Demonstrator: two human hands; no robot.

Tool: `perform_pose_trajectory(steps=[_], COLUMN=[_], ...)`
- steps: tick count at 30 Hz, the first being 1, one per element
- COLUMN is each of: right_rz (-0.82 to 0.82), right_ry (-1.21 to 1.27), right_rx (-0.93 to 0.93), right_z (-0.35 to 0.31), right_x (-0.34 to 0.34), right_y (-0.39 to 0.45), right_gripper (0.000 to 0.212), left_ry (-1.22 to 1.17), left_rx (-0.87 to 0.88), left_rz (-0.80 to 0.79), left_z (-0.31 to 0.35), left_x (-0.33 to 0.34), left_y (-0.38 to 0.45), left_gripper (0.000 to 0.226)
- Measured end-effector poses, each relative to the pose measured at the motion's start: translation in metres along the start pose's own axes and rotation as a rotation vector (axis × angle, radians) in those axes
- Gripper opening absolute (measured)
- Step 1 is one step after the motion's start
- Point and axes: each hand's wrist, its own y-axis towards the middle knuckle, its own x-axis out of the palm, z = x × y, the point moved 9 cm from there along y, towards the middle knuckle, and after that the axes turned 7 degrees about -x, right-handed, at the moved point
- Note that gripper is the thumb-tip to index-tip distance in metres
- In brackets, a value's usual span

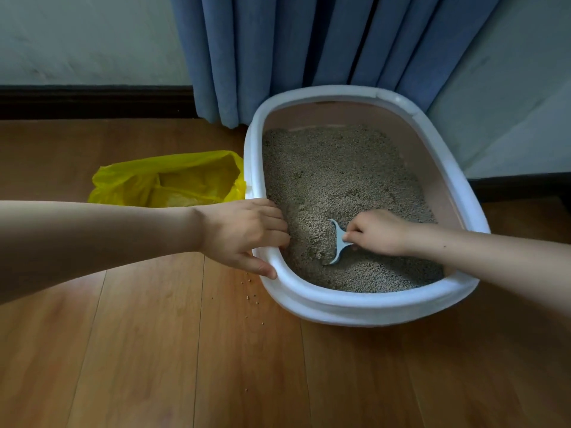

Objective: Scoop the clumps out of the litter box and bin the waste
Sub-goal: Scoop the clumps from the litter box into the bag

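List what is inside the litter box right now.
The litter box holds grey-beige litter and a blue scoop, gripped by the right hand, its blade buried. No clumps show; anything beneath the surface is hidden.

Blue curtain (309, 50) hangs against pale walls (77, 35) with dark skirting (92, 101) above wood-plank floor (154, 350).

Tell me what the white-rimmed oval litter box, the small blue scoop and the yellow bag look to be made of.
White-rimmed oval litter box: likely moulded hard plastic; smooth rounded rim with a soft sheen. Small blue scoop: probably plastic too; thin, uniformly coloured, matte. Yellow bag: thin plastic film; crinkled, glossy, slightly translucent.
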Motion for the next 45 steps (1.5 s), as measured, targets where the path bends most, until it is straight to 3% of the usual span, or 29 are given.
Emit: perform_pose_trajectory(steps=[4,12,17,21,25,33,45], right_rz=[-0.029,0.309,0.506,0.468,0.537,0.508,0.548], right_ry=[0.269,0.551,0.511,0.534,0.563,0.584,0.55], right_rx=[0.084,0.164,0.159,0.163,0.25,0.209,0.156], right_z=[0.0,0.02,0.028,0.031,0.044,0.033,0.023], right_x=[0.026,0.021,-0.021,-0.023,-0.026,-0.026,-0.04], right_y=[-0.001,-0.023,-0.03,-0.033,-0.043,-0.049,-0.037], right_gripper=[0.034,0.034,0.034,0.036,0.038,0.037,0.036], left_ry=[-0.009,0.018,0.092,0.069,0.08,-0.014,-0.105], left_rx=[-0.022,-0.068,-0.213,-0.239,-0.271,-0.33,-0.417], left_rz=[0.032,0.064,0.042,0.037,0.027,-0.038,-0.005], left_z=[0.003,-0.007,-0.04,-0.043,-0.043,-0.047,-0.05], left_x=[-0.004,-0.008,-0.023,-0.023,-0.019,-0.021,-0.018], left_y=[-0.004,-0.019,-0.021,-0.02,-0.022,-0.021,-0.019], left_gripper=[0.051,0.05,0.062,0.063,0.065,0.065,0.068])
